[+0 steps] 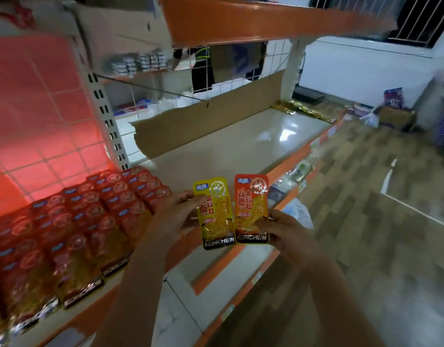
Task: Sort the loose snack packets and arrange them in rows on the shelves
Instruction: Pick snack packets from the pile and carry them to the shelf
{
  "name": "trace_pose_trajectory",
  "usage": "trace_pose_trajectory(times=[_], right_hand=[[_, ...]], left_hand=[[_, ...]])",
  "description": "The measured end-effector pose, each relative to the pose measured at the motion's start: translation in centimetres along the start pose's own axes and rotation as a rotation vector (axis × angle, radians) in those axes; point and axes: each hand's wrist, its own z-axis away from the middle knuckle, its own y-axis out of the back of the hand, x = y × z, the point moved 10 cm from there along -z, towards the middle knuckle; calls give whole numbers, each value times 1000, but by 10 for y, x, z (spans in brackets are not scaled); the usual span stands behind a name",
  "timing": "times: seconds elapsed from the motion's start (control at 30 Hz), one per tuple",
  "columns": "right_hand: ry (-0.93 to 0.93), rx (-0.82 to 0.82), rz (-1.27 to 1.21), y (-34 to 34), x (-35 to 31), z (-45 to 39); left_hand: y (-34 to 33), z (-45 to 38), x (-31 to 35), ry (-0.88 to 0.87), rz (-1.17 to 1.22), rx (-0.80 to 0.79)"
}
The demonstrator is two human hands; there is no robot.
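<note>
Left hand (174,216) pinches yellow foil snack packet (215,214) | right hand (282,230) pinches orange foil snack packet (252,209), edges touching | red packet rows (85,216) on cream shelf (241,146)

I face an orange-edged shelving unit (278,21) with a white slotted upright (108,121) and wire-grid backing (48,108) lit red. Wood-pattern flooring (366,196) extends to my right. A white wall (353,71) carries a barred window (416,18).
</note>
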Motion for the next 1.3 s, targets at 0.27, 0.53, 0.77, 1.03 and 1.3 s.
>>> trace_pose_trajectory(times=[0.27, 0.53, 0.77, 1.03, 1.3], right_hand=[[-65, -197, 166, 0, -30, -110], [-102, -411, 435, -60, -32, -222], [-65, -622, 669, -134, -15, -284], [145, -671, 983, -185, -9, -302], [168, -729, 1055, -200, -22, -289]], left_hand=[[23, -69, 23, -44, -108, 199], [84, -68, 28, -27, -179, 523], [106, -47, 27, -32, -73, 740], [120, -10, 25, -74, 2, 903], [140, 14, 29, -96, -24, 964]])
